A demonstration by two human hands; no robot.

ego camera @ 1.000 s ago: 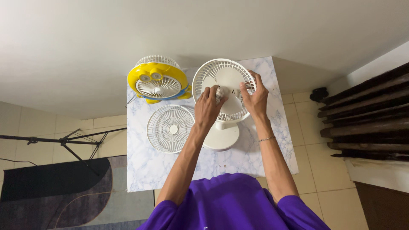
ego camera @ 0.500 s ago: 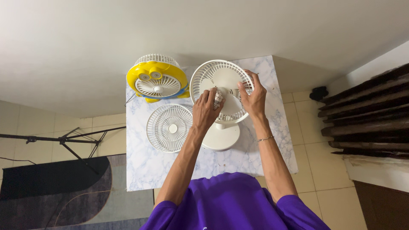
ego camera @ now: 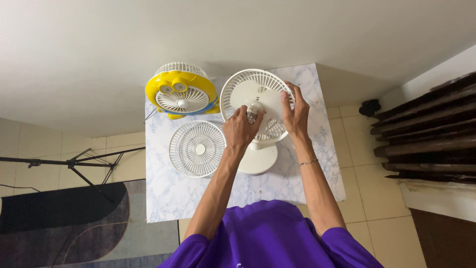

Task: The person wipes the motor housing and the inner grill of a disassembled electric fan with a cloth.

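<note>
Hands [ego camera: 241,128] [ego camera: 295,115] grip white fan [ego camera: 255,94] on table [ego camera: 297,178].

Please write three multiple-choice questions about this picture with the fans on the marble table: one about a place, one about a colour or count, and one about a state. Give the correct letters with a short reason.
1. Where does the loose white grille lie?
A. On the marble table, in front of the yellow fan
B. On the floor
C. On top of the yellow fan

2. How many fans stand on the table?
A. One
B. Two
C. Four

3. What is the state of the white fan?
A. Front grille fitted
B. Lying on its side
C. Front open, both hands at it

Answers: 1 A, the grille lies flat beside the white fan's base. 2 B, one yellow and one white. 3 C, the left hand is at the hub and the right hand grips the rim.
</note>
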